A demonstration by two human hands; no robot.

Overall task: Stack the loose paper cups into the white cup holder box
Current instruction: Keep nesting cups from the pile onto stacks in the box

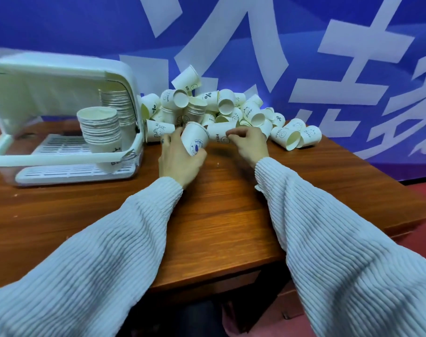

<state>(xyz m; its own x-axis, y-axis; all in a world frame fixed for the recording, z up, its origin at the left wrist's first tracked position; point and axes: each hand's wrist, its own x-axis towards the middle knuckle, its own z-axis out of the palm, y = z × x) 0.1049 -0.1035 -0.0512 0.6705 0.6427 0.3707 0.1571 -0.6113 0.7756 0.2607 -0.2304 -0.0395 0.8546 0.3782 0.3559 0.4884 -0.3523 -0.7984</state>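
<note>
A pile of loose white paper cups (pixel 233 110) with printed marks lies at the back of the wooden table. My left hand (pixel 180 161) grips one cup (pixel 194 139) with a blue round print, tilted with its mouth up. My right hand (pixel 248 142) pinches a second cup (pixel 219 133) marked HELLO, lying on its side with its base pointing at the first cup's mouth. The white cup holder box (pixel 61 156) stands open at the left, with two stacks of nested cups (pixel 101 127) at its right side.
The brown wooden table (pixel 219 210) has its front edge near me and a corner at the right. A blue banner with large white characters (pixel 328 57) hangs right behind the pile. Two cups (pixel 302 138) lie apart at the pile's right.
</note>
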